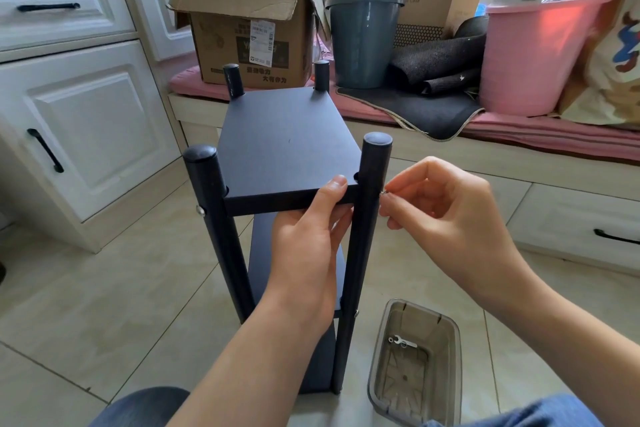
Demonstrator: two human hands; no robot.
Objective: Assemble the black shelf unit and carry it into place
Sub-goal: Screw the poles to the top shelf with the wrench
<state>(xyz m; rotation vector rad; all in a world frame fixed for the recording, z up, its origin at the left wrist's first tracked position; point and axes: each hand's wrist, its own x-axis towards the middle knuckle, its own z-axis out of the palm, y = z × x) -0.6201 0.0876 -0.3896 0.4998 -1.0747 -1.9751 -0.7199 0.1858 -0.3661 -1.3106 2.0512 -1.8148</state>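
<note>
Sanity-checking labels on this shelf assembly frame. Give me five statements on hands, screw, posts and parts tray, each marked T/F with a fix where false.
1. The left hand grips the front edge of the top shelf board. True.
2. The right hand is idle and away from the unit. False: its fingertips pinch a small screw against the near right post.
3. The near left post already shows a screw head at top-board level. True.
4. The clear plastic bin sits on the top board. False: it stands on the floor tiles, right of the unit.
5. A small wrench lies inside the bin. True.
</note>
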